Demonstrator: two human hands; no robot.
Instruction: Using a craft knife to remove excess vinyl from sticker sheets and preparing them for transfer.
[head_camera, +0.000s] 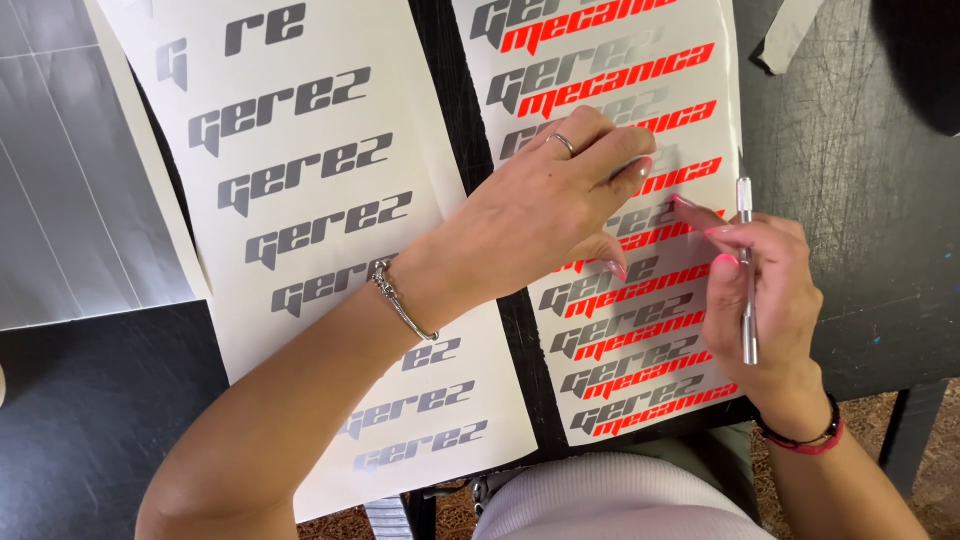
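Mid-frame, left hand (555, 205) presses flat on the sticker sheet (640, 330) while right hand (765, 290) grips the craft knife (746, 270); lower rows appear complete, the upper rows pale.

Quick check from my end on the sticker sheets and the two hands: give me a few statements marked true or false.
1. The right hand holds a slim metal craft knife. True.
2. The left hand rests on the sheet of grey and red decals. True.
3. The sheet of grey-only decals lies under the right hand. False: it lies apart, on the left, with only the left forearm over it.
4. The left hand wears no ring. False: a ring shows on one finger.
5. The sheets lie on a dark table. True.
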